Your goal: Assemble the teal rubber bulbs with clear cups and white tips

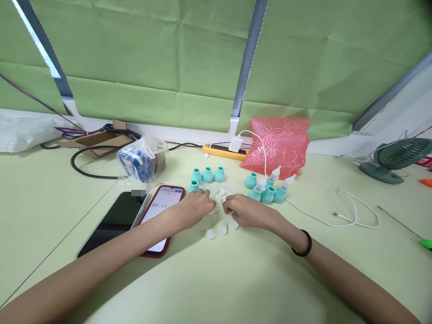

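Note:
My left hand (192, 209) is closed, its fingers bent down among small translucent white pieces. Opposite it, my right hand (251, 211) is closed too, thumb and fingertips together; whatever either hand pinches is hidden or too small to name. White teardrop-shaped tips (223, 229) lie scattered between and in front of the hands. Behind my left hand stand several teal squeeze bulbs (208, 174) with open necks. More teal bulbs (268, 195) are grouped behind my right hand, and some of these carry a clear white nozzle (276, 173) on top.
Two phones, one dark (113, 222) and one showing a timer (165, 202), lie by my left forearm. At the back are a bagged blue item (137, 163), a yellow power strip (219, 151) and a pink bubble-wrap bag (280, 144). A white cable (324, 220), screwdriver (401, 224) and green fan (401, 155) are right.

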Demonstrator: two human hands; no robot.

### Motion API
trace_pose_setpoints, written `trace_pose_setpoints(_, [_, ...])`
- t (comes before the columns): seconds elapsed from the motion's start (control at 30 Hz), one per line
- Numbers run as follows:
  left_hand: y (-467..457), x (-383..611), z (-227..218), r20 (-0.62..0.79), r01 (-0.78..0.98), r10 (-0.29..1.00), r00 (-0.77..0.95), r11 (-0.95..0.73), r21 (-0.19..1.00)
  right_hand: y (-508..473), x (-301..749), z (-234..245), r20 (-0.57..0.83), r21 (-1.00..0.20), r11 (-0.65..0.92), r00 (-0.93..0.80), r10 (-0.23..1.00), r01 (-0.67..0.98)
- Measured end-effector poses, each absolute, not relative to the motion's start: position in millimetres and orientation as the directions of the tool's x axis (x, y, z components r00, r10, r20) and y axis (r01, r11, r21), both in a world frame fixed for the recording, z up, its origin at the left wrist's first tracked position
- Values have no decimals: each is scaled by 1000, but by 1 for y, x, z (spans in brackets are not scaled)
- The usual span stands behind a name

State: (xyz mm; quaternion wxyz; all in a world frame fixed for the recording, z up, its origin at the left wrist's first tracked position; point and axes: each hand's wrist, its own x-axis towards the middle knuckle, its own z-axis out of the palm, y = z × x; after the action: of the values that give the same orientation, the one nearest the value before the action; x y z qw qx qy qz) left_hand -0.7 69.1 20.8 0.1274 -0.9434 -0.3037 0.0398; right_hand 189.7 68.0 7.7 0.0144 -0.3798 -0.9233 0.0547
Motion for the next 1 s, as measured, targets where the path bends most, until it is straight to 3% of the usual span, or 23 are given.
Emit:
trace_pose_setpoints(0.4, [77,0,13,61,581,588,807,-771,-258,59,193,45,141,-256,702,-693,707,665])
trace_pose_setpoints(0.63, [79,0,11,102,606,599,794,-771,-193,54,193,54,195,-320,711,-690,697,627])
trace_pose_setpoints(0.83, [80,1,9,146,623,613,777,-782,-32,52,191,58,271,-357,733,-687,674,579])
trace_pose_setpoints(1.0, [74,5,34,271,610,653,707,-757,233,48,195,68,377,-401,738,-636,673,543])
